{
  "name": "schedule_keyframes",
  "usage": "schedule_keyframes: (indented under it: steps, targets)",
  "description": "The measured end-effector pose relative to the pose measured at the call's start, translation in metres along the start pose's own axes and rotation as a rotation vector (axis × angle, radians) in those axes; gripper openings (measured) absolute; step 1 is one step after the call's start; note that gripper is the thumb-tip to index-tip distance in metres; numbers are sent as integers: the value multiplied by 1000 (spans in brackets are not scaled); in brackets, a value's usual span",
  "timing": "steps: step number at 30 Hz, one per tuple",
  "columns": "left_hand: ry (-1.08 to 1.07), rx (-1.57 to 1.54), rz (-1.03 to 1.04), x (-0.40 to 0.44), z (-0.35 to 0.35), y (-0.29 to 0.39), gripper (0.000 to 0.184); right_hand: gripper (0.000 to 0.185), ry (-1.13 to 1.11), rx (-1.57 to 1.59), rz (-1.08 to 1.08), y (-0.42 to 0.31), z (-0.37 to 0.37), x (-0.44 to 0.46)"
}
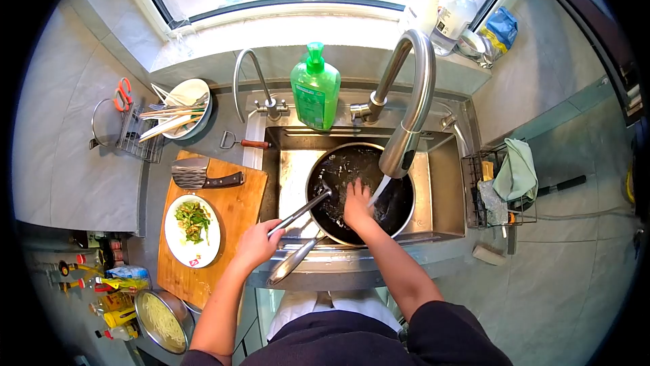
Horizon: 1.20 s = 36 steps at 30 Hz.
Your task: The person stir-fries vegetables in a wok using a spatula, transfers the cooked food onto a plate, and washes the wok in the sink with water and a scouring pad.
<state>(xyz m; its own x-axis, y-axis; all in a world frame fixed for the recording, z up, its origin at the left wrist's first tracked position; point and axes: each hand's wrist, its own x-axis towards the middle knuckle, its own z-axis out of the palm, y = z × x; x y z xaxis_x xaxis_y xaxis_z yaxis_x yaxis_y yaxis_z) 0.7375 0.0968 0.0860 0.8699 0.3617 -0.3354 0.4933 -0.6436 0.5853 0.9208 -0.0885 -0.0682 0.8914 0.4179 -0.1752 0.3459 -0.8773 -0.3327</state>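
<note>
A dark frying pan (336, 163) with water in it sits in the steel sink (421, 203), its metal handle (296, 260) sticking out over the front edge. My left hand (257, 244) is closed around the metal handle of a long utensil (302, 210). The far end of that utensil dips into the pan, and its head is hidden in the dark water. Inside the pan, my right hand (358, 207) has its fingers stretched out and a little apart at the water. From the tap (399, 149), a stream of water (380, 190) falls beside the right hand.
Left of the sink, a cutting board (254, 193) bears a cleaver (203, 175) and a plate (175, 241) of chopped greens. Behind the sink stands a green soap bottle (315, 92). A wire rack (476, 193) with a cloth (516, 176) hangs at the right. Noodles lie in a pot (186, 318).
</note>
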Motion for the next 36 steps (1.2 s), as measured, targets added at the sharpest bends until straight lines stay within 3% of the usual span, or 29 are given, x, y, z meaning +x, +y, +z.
schedule_keyframes:
  steps: [3,5,9,13,21,25,29,36]
  targets:
    - [40,-3,90,-12,-12,-4,30,68,-100,119,-99,0,-35,-29]
    - [73,-19,180,-16,-11,-18,30,59,-35,231,-141,3,-36,-45]
    - [-48,-167,64,-20,-3,-14,32,45,137,463,-229,18,-22,-64]
    - [-196,-405,32,-19,11,-13,33,33,126,495,-156,37,-44,-83]
    - [-210,-242,147,-11,38,11,32,35,119,399,-39,82,-76,-104]
    - [-323,-300,70,-9,48,33,29,35,137,404,-8,90,-84,-109]
    - [-480,-664,-93,0,65,58,32,34,163,433,-6,96,-87,-109]
    - [-587,-780,-165,33,85,89,34,35,177,532,10,102,-103,-108]
